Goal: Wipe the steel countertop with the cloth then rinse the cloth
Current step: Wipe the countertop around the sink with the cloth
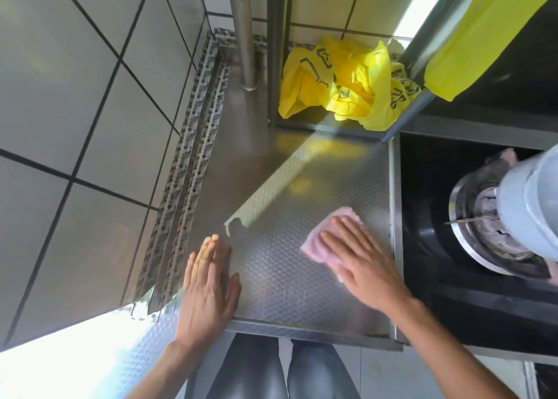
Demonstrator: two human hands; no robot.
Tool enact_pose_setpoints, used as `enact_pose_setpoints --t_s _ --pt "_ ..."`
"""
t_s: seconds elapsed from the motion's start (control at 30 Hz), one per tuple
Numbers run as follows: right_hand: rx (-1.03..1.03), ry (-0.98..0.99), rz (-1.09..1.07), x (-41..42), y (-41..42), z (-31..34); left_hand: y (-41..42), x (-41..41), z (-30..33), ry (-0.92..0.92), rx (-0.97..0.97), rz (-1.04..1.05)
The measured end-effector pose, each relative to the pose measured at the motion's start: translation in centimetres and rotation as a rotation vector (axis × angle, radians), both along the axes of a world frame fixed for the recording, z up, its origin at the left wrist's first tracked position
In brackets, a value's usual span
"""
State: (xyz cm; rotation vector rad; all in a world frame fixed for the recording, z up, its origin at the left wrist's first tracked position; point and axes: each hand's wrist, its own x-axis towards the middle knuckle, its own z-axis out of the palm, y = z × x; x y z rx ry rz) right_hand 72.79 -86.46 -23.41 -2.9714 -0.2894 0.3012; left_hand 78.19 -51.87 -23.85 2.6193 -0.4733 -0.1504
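The steel countertop has a dimpled pattern and fills the middle of the view. A pink cloth lies flat on its right part. My right hand presses down on the cloth with fingers spread, covering most of it. My left hand rests flat on the countertop's left front part, fingers together, holding nothing.
A crumpled yellow plastic bag sits at the back inside a dark metal frame. A steel pipe stands at the back. A black gas stove with a burner and a grey pot adjoins the right edge. Tiled wall at left.
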Motion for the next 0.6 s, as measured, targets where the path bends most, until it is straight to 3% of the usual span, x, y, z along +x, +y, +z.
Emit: enact_pose_setpoints --t_s 0.13,0.27,0.43,0.53,0.6 --pt "-0.030 -0.027 -0.351 5.2 -1.3 0.6 -0.1 1.5 0.5 0.026 0.009 0.023" --pt "0.004 -0.010 -0.573 9.8 5.2 0.5 -0.6 1.5 0.2 0.037 0.063 0.027" --pt "0.115 -0.064 -0.154 6.0 11.7 -0.7 -0.5 1.4 -0.4 0.038 0.074 0.037" --pt "0.103 -0.080 0.057 2.4 9.1 -1.1 -0.3 1.4 -0.8 0.052 0.077 0.036" --pt "0.070 -0.048 0.083 1.3 5.3 -0.8 -0.1 1.4 -1.1 0.050 0.080 0.034"
